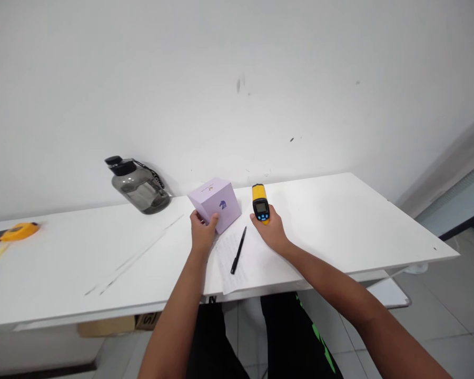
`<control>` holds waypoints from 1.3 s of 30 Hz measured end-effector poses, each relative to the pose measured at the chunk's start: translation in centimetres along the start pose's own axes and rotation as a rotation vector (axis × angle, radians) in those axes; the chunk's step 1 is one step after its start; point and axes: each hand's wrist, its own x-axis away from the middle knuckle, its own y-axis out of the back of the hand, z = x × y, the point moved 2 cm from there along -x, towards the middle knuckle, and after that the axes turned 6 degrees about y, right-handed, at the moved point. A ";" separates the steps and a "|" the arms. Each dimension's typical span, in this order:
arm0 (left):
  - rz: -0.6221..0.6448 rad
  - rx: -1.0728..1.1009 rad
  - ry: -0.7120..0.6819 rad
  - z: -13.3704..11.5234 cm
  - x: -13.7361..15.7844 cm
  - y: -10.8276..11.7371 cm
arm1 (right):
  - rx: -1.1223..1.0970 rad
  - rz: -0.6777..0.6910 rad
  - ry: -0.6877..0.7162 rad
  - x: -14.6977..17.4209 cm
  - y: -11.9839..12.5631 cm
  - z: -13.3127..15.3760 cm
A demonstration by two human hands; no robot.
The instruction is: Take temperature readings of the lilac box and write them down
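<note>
I had the left hand (203, 231) closed round a lower corner of the tilted, crisp-edged lilac box (223, 202), thumb on its front face, and the right hand (276, 229) wrapped snugly about the yellow-and-black meter (260, 202) just beside it. I judged that a light pinch would spare the box's smooth, cardboard-looking walls, with a steady wrist behind the meter. Farther out, a slim black pen (239, 250) lay on thin paper (225, 258) atop the flat white table (319, 226), beyond it a rounded, translucent grey bottle (142, 189).
</note>
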 end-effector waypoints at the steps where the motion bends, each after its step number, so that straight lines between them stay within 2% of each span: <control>1: 0.001 0.001 -0.001 0.0 0.0 0.0 | 0.001 0.002 -0.004 0.0 0.0 0.0; 13: 0.009 0.052 -0.004 -0.3 0.2 -0.2 | -0.014 -0.015 -0.025 -0.1 0.2 0.5; 39: 0.009 0.005 -0.010 0.0 0.0 0.0 | 0.008 -0.017 -0.004 -0.2 0.1 0.0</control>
